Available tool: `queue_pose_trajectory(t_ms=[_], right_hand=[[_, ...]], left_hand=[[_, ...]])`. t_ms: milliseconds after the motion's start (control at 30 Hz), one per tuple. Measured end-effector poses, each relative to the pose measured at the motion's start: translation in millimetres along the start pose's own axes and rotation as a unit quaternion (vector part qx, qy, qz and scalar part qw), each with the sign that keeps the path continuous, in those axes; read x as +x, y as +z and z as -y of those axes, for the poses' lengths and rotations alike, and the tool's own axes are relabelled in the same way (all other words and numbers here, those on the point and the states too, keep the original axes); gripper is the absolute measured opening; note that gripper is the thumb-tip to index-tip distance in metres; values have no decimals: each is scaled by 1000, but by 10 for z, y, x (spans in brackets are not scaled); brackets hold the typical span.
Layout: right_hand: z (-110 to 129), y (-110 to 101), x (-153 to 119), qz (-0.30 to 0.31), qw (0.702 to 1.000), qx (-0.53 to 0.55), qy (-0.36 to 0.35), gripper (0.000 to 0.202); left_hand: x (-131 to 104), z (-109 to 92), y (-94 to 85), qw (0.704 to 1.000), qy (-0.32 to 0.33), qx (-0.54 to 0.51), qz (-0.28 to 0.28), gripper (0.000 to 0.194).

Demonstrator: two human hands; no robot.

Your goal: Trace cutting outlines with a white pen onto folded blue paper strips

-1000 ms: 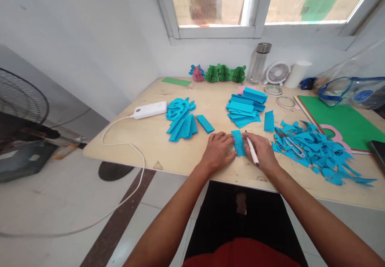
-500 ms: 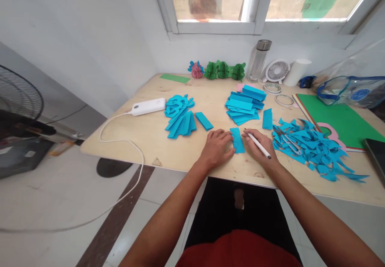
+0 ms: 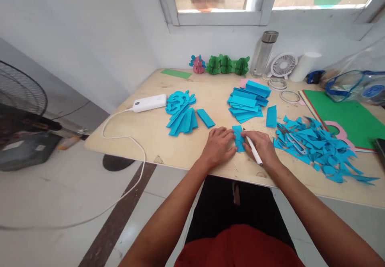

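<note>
A small folded blue paper strip (image 3: pixel 237 132) lies between my hands near the table's front edge, with faint drawn lines on it. My left hand (image 3: pixel 218 147) rests flat, its fingers at the strip's left edge. A white pen (image 3: pixel 254 151) with dark ends is gripped in my right hand (image 3: pixel 265 147), whose fingers touch the strip's right side. More folded blue strips (image 3: pixel 244 100) are piled beyond. On the left, blue cut-out shapes (image 3: pixel 177 101) lie above fanned strips (image 3: pixel 184 121). Single strips lie beside both piles.
Blue paper scraps (image 3: pixel 321 146) with scissors (image 3: pixel 296 141) on them spread at the right. Behind are green sheets (image 3: pixel 345 116), tape rolls (image 3: pixel 289 96), a bottle (image 3: pixel 264 54), a small fan (image 3: pixel 283 65) and paper figures (image 3: pixel 225 64). A white power bank (image 3: pixel 149 103) trails a cable.
My right hand with the pen has come left onto the strip, and the pen stands steeper. The left hand stays at the strip's edge. The view has shifted slightly.
</note>
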State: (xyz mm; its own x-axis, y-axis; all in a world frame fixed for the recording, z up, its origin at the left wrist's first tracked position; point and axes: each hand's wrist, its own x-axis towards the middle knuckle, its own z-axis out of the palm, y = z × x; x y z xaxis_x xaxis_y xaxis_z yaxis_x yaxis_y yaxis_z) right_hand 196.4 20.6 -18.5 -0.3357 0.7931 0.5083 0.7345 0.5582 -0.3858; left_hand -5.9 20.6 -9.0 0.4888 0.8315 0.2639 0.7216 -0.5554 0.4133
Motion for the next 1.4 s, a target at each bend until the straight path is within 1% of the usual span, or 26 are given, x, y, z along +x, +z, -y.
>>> queue_pose_trajectory(t_ms=[300, 433, 733, 900, 1133, 1200, 1300, 1367, 1400], right_hand=[[57, -30, 2, 17, 999, -30, -10, 27], [60, -29, -1, 18, 999, -35, -10, 27], [59, -23, -3, 22, 999, -37, -12, 28], [73, -28, -7, 21, 999, -39, -8, 30], [54, 4, -15, 18, 999, -37, -9, 28], [57, 2, -11, 6, 1000, -18, 5, 25], [80, -42, 22, -12, 997, 39, 64, 26], [104, -90, 69, -10, 991, 85, 104, 29], [117, -110, 99, -4, 989, 100, 112, 30]], left_hand=[[1, 1, -12, 1000, -3, -4, 5, 25], [2, -3, -16, 1000, -4, -15, -2, 18], [15, 4, 1, 1000, -10, -24, -10, 16], [20, -23, -5, 1000, -11, -6, 0, 23], [17, -26, 2, 1000, -3, 21, 5, 25], [12, -22, 1, 1000, 0, 24, 4, 25], [5, -22, -7, 1000, 7, 24, 3, 26], [1, -26, -17, 1000, 9, 25, 3, 26], [-1, -29, -23, 1000, 9, 25, 4, 26]])
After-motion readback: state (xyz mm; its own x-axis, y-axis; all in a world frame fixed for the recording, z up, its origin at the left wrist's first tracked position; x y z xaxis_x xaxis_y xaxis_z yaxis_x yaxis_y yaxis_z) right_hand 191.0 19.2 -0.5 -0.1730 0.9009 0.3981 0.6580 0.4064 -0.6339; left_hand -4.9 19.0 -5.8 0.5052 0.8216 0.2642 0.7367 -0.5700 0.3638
